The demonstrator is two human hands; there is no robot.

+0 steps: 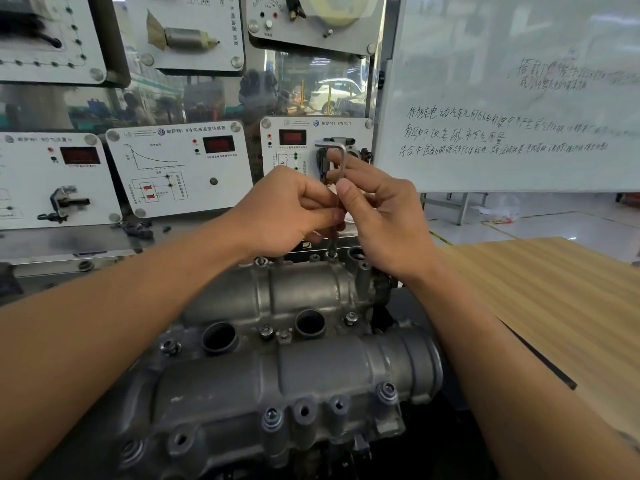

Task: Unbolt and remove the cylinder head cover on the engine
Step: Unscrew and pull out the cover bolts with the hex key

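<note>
A grey cast cylinder head cover (277, 358) lies in front of me on the engine, with two round openings along its middle and several bolts around its edges. An L-shaped hex key (341, 161) stands upright, its long leg going down into a bolt (331, 254) at the cover's far edge. My left hand (287, 209) pinches the key's shaft from the left. My right hand (377, 209) holds the same shaft from the right, thumb against it and fingers stretched up towards the bend. The key's lower part is partly hidden by my fingers.
Training panels (180, 168) with displays and diagrams stand behind the engine. A whiteboard (519, 98) with handwriting fills the right background. A wooden tabletop (554, 289) lies to the right of the engine. More bolts (272, 415) sit along the cover's near edge.
</note>
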